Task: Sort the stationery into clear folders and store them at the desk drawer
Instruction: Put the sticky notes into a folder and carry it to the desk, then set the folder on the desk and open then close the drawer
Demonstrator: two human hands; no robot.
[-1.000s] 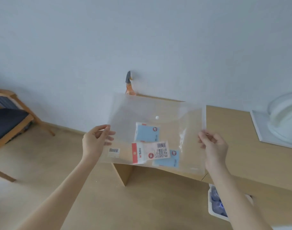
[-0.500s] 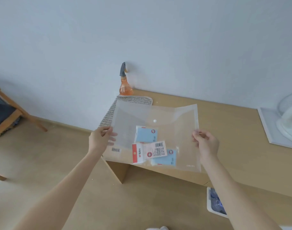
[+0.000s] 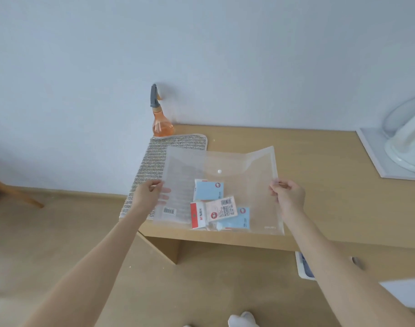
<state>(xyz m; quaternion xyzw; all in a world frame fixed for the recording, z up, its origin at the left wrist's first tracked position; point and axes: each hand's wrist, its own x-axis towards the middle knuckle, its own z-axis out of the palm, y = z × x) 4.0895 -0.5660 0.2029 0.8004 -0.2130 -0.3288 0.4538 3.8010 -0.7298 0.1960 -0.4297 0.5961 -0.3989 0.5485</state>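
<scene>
Translucent plastic makes up the clear snap-button folder (image 3: 237, 185) held flat out above the front of the light wooden counter (image 3: 319, 185). The left hand (image 3: 146, 193) pinches the folder's left edge, thumb on top and fingers showing through the plastic beneath. The right hand (image 3: 287, 195) grips the right edge with curled fingers. The folder's flap is down, with a white snap button (image 3: 219, 171) at its middle.

Inside, gathered toward the lower middle, lie small packs of stationery: a pale blue pad (image 3: 208, 190) uppermost, a red-and-white packet with a barcode label (image 3: 212, 214) below it, and a second blue pad (image 3: 237, 220) partly under that packet. What exactly the packets contain is hard to make out. A barcode sticker (image 3: 169, 211) sits near the folder's lower left corner.

Under the folder's left part, a grey striped woven mat (image 3: 149, 166) lies on the counter's left end. An orange spray bottle with a grey trigger (image 3: 160, 119) stands behind the mat by the pale wall. A white rounded appliance on a white tray (image 3: 407, 152) occupies the counter's far right. Below the counter front, a white tray edge (image 3: 304, 265) shows beside the right forearm.
</scene>
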